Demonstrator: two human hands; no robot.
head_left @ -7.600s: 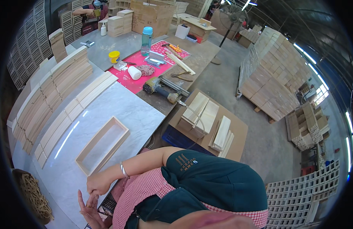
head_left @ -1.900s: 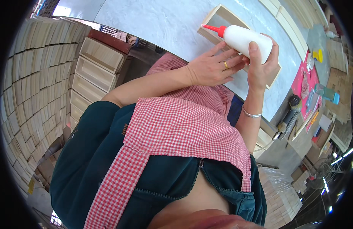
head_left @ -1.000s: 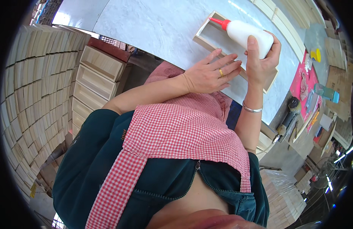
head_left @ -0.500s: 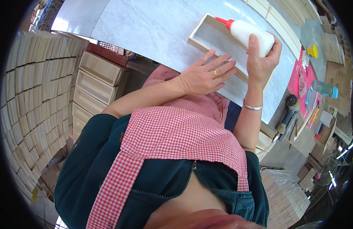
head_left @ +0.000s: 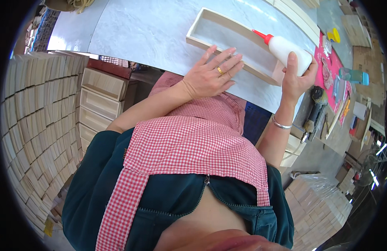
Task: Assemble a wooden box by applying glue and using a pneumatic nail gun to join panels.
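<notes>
A long, narrow wooden frame (head_left: 227,19) lies on the pale marbled tabletop (head_left: 135,31). My left hand (head_left: 212,72) rests at the frame's near side, fingers stretched out and touching or just over that edge; it holds nothing. In my right hand (head_left: 300,77) is a white glue bottle (head_left: 287,53) with a red pointed nozzle, its fingers wrapped around the base. The bottle is tilted, and its tip points left above the frame's interior. My right hand hides part of the frame's right end.
Wooden strips (head_left: 294,19) lie along the table's far side. To the right are a pink sheet (head_left: 331,77) with small items, a teal-capped bottle (head_left: 354,76) and a power tool (head_left: 316,108). Stacked wooden pieces (head_left: 38,108) and wooden boxes (head_left: 99,100) stand at my left.
The glue bottle in my right hand has shifted right along the frame, from its left part toward its right end. My left hand stays at the near edge. The whole view has moved slightly.
</notes>
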